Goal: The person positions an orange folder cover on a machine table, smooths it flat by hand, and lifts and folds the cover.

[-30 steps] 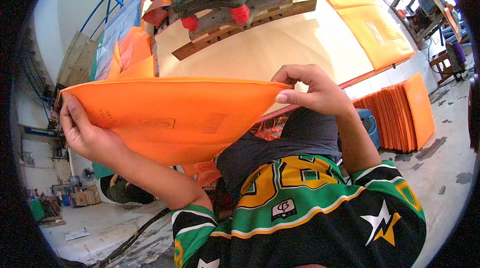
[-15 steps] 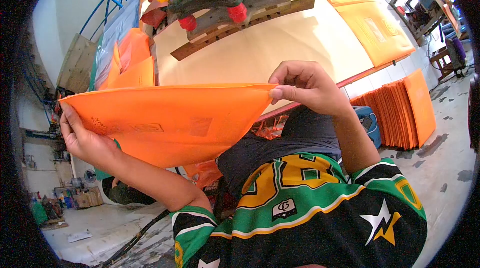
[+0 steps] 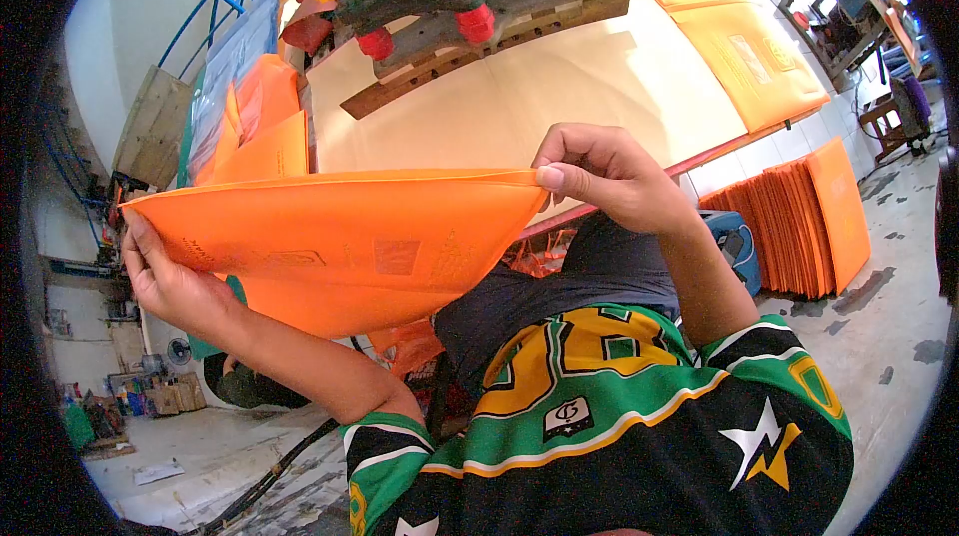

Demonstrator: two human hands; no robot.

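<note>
Between my hands hangs an orange plastic folder, with dark printing and a small rectangular window on its face. My left hand pinches its left upper corner, the fingers partly behind the sheet. At the opposite upper corner, the thumb and forefinger of my right hand are closed on the edge. The folder's upper edge runs nearly level in front of the table, and its lower part sags above my lap. What lies directly behind it is hidden.
A machine with a long metal bar and red knobs stands over the cream tabletop. Orange folders lie on the table's right. A row of them stands on the floor. Orange and clear plastic sheets are piled at left.
The folder's face has tilted and bowed slightly, showing more printing near its right end. Both hands keep their hold with only slight movement.
</note>
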